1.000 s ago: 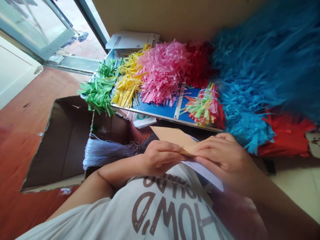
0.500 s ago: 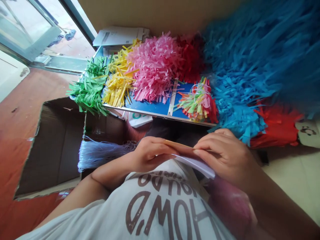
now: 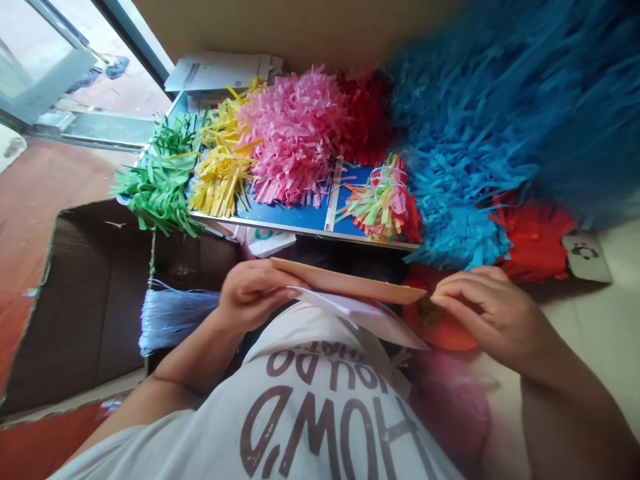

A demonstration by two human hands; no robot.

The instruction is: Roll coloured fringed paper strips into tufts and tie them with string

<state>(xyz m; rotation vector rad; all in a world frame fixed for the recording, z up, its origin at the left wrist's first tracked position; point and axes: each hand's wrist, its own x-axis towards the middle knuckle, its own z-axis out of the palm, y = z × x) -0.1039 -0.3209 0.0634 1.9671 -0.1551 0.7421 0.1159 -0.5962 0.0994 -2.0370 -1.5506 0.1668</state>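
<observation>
My left hand (image 3: 253,291) is closed round the left end of a tan folded card piece (image 3: 350,285) with a white paper sheet (image 3: 370,319) beneath it, held in front of my chest. At the card's right tip my right hand (image 3: 487,313) has its fingers pinched together. Whether they grip the card or something small beside it I cannot tell. An orange-red paper piece (image 3: 440,333) lies just under that hand.
A blue board (image 3: 305,217) ahead carries green (image 3: 155,187), yellow (image 3: 220,173), pink (image 3: 295,140) and mixed-colour (image 3: 385,207) paper tassels. A large blue fringe mass (image 3: 500,113) fills the right. An open cardboard box (image 3: 85,293) with pale blue threads (image 3: 170,313) stands at my left.
My hands have drawn apart along the card. The right hand slid out to its right tip while the left moved left. The card has turned edge-on and long.
</observation>
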